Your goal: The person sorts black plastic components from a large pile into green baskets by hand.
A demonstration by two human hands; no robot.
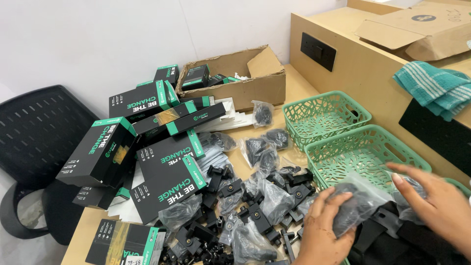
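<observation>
A: What took up the most room on the wooden table [294, 83]?

B: The heap of black-and-green boxes [147, 142] on the far left, leaning on one another, with an open cardboard carton [235, 81] behind them. Right of that stood two green lattice baskets [363, 152], one behind the other, both showing bare mesh. A black office chair [34, 132] sat off the table's left edge, and a teal striped cloth [434, 88] lay on the raised ledge at right.

A: And the middle?

B: A scatter of small black plastic parts [230, 206], some loose, some sealed in clear pouches.

A: What were the hands on?

B: Both were on one clear bag of black parts [355, 203], at the near rim of the closer basket. The left hand [324, 230] gripped it from below and the left, fingers curled over its top edge, thumb hidden. The right hand [436, 203] lay against its right end with fingers stretched out fairly flat; I could not tell whether it pinched the film or only rested there.

A: How did the bag lie?

B: Its long axis ran roughly left to right between the two hands, tilted slightly up toward the right. The closer basket's opening lay just beyond it, away from the person, and the left hand seemed to carry the weight.
</observation>
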